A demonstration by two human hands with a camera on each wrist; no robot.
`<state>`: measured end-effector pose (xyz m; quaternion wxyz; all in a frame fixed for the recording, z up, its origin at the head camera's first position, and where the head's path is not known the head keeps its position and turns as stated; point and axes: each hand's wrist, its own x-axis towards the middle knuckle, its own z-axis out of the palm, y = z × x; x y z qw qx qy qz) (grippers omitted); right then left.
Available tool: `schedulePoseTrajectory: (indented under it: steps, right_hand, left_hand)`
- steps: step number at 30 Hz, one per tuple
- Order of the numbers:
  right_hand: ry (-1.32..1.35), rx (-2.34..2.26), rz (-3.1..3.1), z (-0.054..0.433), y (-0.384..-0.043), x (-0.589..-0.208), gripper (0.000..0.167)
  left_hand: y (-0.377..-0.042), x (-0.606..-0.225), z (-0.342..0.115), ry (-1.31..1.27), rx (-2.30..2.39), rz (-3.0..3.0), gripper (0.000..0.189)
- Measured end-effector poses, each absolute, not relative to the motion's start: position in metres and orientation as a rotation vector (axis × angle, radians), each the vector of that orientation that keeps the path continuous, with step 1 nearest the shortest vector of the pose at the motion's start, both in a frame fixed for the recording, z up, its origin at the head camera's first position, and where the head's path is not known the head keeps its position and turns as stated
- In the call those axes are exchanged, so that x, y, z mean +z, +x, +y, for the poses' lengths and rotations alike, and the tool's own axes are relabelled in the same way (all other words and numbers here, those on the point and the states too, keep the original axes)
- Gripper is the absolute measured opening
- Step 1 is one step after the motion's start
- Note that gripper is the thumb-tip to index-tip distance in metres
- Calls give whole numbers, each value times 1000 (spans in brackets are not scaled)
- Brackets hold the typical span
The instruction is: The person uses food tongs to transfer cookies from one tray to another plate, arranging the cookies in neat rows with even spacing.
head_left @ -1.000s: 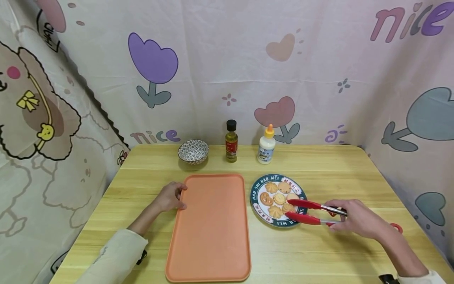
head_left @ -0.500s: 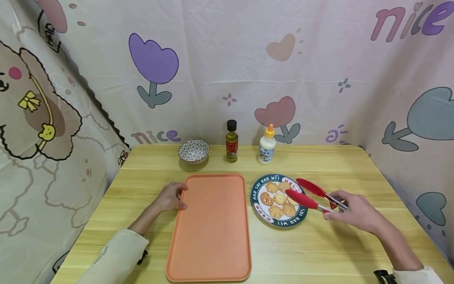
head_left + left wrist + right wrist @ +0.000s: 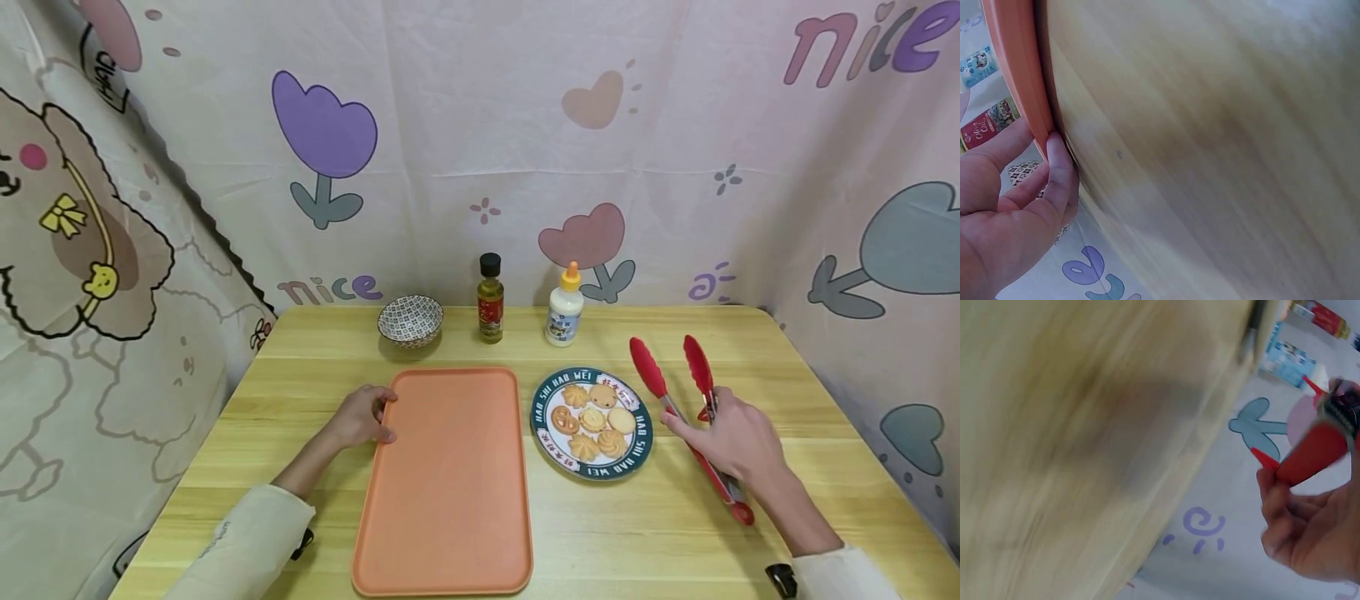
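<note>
In the head view my left hand [image 3: 362, 418] pinches the left long edge of an orange rectangular tray [image 3: 447, 487], thumb on the near side. The left wrist view shows the tray's rim [image 3: 1019, 69] between the thumb and fingers of that hand [image 3: 1019, 203]. My right hand [image 3: 741, 437] holds red-and-silver tongs [image 3: 647, 369], their two red tips spread apart with nothing between them and pointing toward the back. Left of the tongs lies a round plate [image 3: 639, 446] with a dark green lettered rim, bearing several cookies [image 3: 592, 419]. The tongs' red handle end [image 3: 1316, 453] shows in the right wrist view.
Along the back of the wooden table [image 3: 675, 533] stand a small patterned bowl [image 3: 410, 321], an olive oil bottle [image 3: 491, 307] with a black cap, and a white bottle [image 3: 562, 317] with a yellow cap. Printed cloth [image 3: 450, 125] hangs behind and at the sides.
The right hand has drawn the tongs off the cookie plate to the right and turned their tips toward the back, spreading them wider. The left hand and tray have stayed put.
</note>
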<state>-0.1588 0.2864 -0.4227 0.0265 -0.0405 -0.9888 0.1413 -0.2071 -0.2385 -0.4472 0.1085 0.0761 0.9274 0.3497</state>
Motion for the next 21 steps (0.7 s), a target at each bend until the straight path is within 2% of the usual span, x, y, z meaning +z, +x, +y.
schedulePoseTrajectory:
  steps: [6, 15, 21]
  right_hand:
    - [-228, 359, -3102, 284, -168, -432, 91]
    - [-366, 410, -3217, 283, -171, -440, 112]
    - [-406, 400, -3225, 281, -168, -444, 111]
  left_hand:
    - [-206, -448, -240, 228, 1019, 2730, 59]
    - [-206, -446, -238, 234, 1022, 2734, 59]
    - [-204, -446, -237, 259, 998, 2751, 59]
